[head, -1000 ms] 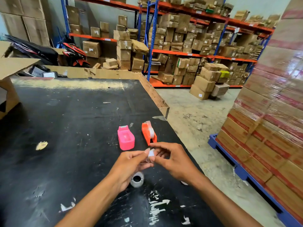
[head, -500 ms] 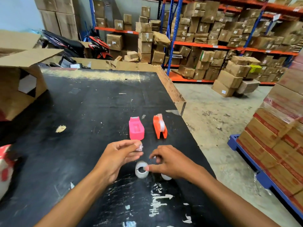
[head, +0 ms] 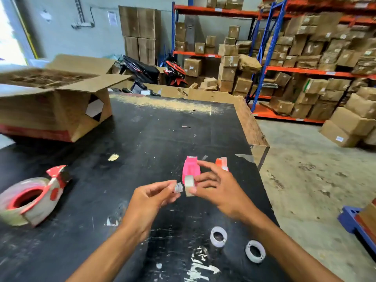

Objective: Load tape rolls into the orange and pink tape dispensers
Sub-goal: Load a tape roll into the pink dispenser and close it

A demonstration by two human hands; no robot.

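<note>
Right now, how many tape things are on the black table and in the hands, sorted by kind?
Small tape dispensers: 2, pink and orange
Small tape rolls: 3, held, two lying
Big packing tape dispenser: 1
Small clear core: 1
Total: 7

- The black table (head: 154, 127) is left bare across its middle and far end, where open passage is offered between the cardboard box (head: 55, 110) at the left and the table's right edge.
- The near-left corner is taken up by a large red packing-tape dispenser (head: 30, 196).
- The pink dispenser (head: 190, 166) and the orange dispenser (head: 222, 162) are set close side by side, with only a narrow gap between them, partly covered by the right hand (head: 219, 190).
- Two empty tape cores (head: 218, 236) are seen lying near the right forearm, close to the near-right edge.
</note>
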